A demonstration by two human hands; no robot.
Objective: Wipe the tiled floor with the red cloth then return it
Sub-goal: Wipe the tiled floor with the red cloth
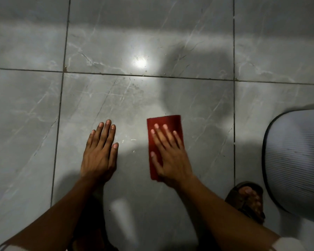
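The floor (170, 42) is large grey tiles veined in white like marble, split by dark grout lines; a bright glare spot sits near the middle, with small specks and smears beside it by the cross joint; a folded red cloth (170, 122) lies flat on the centre tile, the right hand (170, 156) pressed flat on it; the left hand (99, 154) lies palm down on the same tile, just beside the cloth; a sandalled foot (248, 198) stands at lower right; a pale ribbed object (297, 160) rests at the right edge.
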